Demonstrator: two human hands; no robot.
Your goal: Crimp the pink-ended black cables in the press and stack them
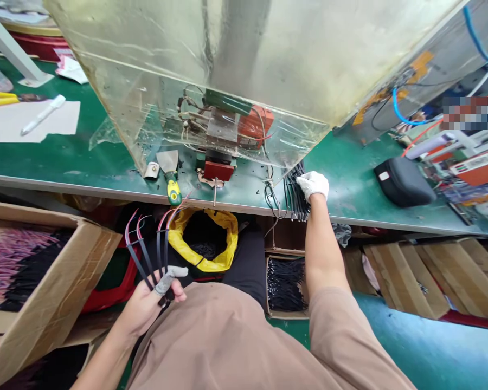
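My left hand (152,300) is low by my lap, its fingers pinched on several black cable pieces (146,254) with pink wire tips that fan upward; a grey cot covers one finger. My right hand (313,185), in a white glove, reaches to the bench's front edge and closes on a bundle of black cables (295,195) lying beside the clear machine guard (228,81).
Behind the guard sits a small press with a red block (218,170). A green-handled scraper (171,179) lies on the green bench (85,157). Below are a yellow-lined bin (203,238), a box of black cables (284,284) and a large carton (36,292) at left. A black pouch (404,181) sits right.
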